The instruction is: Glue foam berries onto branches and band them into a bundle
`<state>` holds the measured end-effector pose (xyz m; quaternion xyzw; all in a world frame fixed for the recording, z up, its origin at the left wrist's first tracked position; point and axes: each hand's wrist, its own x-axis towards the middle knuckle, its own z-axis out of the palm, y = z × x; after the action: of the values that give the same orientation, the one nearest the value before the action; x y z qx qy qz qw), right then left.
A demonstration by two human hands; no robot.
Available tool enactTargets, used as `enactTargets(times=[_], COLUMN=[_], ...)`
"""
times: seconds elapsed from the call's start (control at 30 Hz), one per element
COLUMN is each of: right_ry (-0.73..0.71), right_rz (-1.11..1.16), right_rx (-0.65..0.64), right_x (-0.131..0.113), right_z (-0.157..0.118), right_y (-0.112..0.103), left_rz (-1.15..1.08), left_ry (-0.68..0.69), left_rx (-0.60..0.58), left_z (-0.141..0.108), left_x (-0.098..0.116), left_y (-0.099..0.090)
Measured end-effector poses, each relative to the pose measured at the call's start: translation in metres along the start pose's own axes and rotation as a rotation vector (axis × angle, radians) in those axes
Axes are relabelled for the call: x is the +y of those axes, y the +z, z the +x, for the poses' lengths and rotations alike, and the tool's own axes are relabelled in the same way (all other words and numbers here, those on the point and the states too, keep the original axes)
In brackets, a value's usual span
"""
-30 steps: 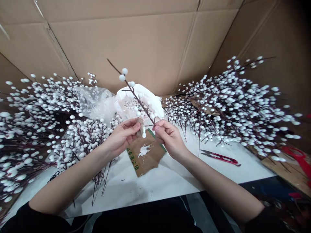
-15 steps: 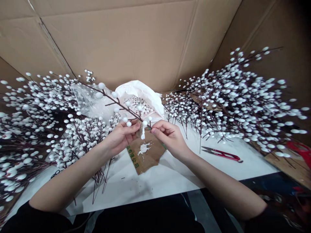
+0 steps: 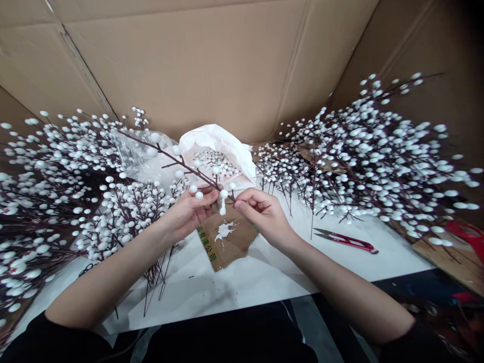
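A brown artificial berry branch [image 3: 181,164] with white berries slants from upper left down to both hands. My left hand [image 3: 196,209] pinches it partway along its lower part. My right hand [image 3: 260,214] grips its lower right end between thumb and fingers. Between the hands, a white berry on the branch has a white, glue-like strand [image 3: 223,207] hanging beneath it. Below lies a piece of cardboard [image 3: 234,252] with a smear of white paste [image 3: 224,231]. Behind the branch, an open white bag [image 3: 242,156] holds many loose white berries [image 3: 214,162].
Bundles of white-berry stems stand at left [image 3: 124,214] and right [image 3: 378,146]. Red-handled thread snips [image 3: 346,238] lie on the white tabletop [image 3: 280,277]. A clear plastic bag [image 3: 141,159] sits behind the left bundle. Cardboard walls [image 3: 181,65] enclose the back; a red object [image 3: 467,237] is at far right.
The branch has tilted very slightly, its upper end shifting a little left and down. Both hands keep their hold in nearly the same place.
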<state>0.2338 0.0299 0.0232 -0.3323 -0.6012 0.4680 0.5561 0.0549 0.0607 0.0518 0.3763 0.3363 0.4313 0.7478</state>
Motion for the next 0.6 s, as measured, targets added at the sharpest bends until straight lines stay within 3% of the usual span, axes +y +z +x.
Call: enactTargets(times=[0.27,0.6], right_ry=[-0.028,-0.063], right_rz=[-0.024,-0.031], right_rx=[0.000,0.045], right_x=[0.0043,0.0015], right_z=[0.0009,0.0013], right_y=[-0.0007,-0.0048], left_rz=[-0.004,-0.022], left_ry=[0.007,-0.001], left_rx=[0.067,0.035], left_z=[-0.0024,-0.0020], left_x=[0.0005,0.0031], left_y=[0.0035,0.0040])
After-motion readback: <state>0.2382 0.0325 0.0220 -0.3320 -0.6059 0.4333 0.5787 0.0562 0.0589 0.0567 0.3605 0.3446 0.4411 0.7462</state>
